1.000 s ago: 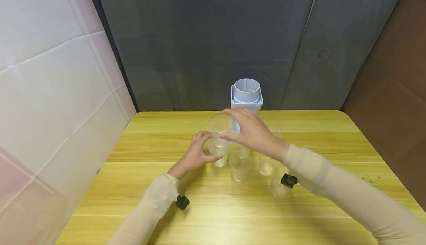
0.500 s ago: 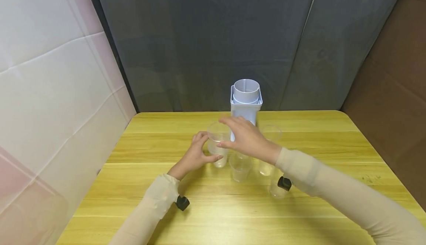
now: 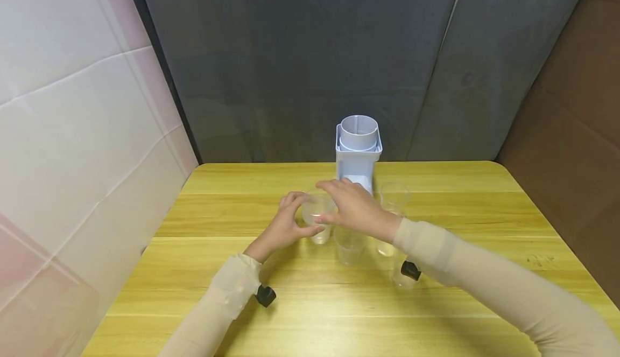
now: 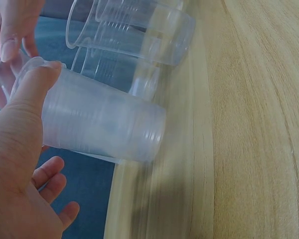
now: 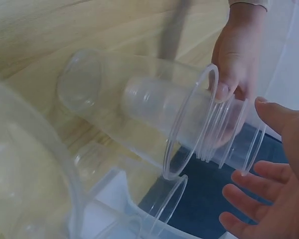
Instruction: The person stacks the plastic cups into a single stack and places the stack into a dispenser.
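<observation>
Cup stack (image 3: 320, 235), clear plastic and several rims deep, is held upright in front of and slightly left of a pale blue holder (image 3: 357, 164); whether its base touches the wood-grain counter (image 3: 339, 319) cannot be told. A person's left hand (image 3: 284, 226) grasps the stack, grip close below the rims with the thumb on the near side. Reaching across in front of the holder, the right hand (image 3: 356, 206) grasps the top cup (image 5: 249, 144), its grip bent round the rim, the cup sitting partly inside those beneath. One short cup (image 3: 350, 250) stands upright in front of the holder, just beside the stack. A tall cup (image 3: 393, 203) stands to the holder's front right, and another cup (image 3: 402, 279) is farther forward of the holder, its upper part hidden by the right sleeve (image 3: 489, 271). Inside the holder's square top sits a round tube (image 3: 358, 137). Dark grey cloth (image 3: 290, 66) hangs behind the holder, a white-and-pink sheet (image 3: 72, 147) well to its left and a brown panel (image 3: 566, 104) well to its right.
</observation>
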A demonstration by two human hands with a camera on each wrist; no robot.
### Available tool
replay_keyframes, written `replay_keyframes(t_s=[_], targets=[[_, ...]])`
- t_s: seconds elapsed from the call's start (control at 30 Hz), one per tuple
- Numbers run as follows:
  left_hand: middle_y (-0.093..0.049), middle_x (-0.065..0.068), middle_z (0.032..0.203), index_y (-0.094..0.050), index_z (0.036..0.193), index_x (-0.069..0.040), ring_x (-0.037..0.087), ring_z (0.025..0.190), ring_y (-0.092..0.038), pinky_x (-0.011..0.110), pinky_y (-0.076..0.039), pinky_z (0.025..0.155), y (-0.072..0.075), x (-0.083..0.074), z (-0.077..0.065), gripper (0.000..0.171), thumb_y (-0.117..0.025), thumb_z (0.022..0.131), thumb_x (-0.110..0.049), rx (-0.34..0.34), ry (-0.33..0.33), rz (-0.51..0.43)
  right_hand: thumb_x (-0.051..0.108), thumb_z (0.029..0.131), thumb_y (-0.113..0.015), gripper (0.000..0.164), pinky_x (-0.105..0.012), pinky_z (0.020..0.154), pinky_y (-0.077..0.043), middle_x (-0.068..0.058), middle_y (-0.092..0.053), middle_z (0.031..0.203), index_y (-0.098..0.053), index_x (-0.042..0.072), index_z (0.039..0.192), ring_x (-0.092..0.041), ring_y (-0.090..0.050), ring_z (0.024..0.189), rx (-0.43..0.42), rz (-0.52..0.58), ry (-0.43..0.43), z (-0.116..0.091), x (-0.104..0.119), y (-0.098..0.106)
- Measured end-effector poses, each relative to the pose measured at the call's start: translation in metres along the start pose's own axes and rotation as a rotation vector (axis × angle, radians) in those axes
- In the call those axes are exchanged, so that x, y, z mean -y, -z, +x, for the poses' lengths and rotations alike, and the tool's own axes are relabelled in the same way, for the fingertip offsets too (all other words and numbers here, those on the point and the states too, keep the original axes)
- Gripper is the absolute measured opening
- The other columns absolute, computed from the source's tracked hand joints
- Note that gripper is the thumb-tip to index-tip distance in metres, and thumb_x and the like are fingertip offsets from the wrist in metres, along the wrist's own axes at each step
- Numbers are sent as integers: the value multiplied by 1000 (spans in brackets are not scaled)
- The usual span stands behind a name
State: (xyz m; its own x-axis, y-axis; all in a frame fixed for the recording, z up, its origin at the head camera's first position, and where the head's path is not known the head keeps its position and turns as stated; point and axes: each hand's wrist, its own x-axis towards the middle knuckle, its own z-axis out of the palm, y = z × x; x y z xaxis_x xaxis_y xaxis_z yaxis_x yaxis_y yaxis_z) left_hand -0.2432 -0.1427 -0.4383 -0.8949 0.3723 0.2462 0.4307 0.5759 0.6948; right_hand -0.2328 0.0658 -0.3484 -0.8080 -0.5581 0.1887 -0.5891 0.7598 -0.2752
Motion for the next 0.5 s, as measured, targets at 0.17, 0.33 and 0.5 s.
replay_keyframes(t_s=[0.17,0.33,0.5], targets=[[-44,11,139,-55,132,-17,34,134,-33,61,-40,106,-1,1,1,63,-84,78,-33,-14,-3,13,49,82,-77,76,-51,100,-47,-8,-59,142,-50,13,143,-31,-58,124,7,-28,3,2,1,-3],[-43,10,141,-54,133,-17,33,137,-30,62,-37,108,-1,1,0,64,-83,79,-35,9,3,-5,46,80,-79,77,-50,98,-48,-7,-60,141,-50,12,143,-31,-59,121,30,-33,1,3,1,-5],[-41,9,143,-54,135,-17,33,138,-29,63,-36,109,-1,0,0,64,-81,80,-36,25,8,-10,46,80,-79,77,-50,97,-49,-8,-61,140,-50,12,142,-30,-60,120,36,-44,-1,4,0,-8]])
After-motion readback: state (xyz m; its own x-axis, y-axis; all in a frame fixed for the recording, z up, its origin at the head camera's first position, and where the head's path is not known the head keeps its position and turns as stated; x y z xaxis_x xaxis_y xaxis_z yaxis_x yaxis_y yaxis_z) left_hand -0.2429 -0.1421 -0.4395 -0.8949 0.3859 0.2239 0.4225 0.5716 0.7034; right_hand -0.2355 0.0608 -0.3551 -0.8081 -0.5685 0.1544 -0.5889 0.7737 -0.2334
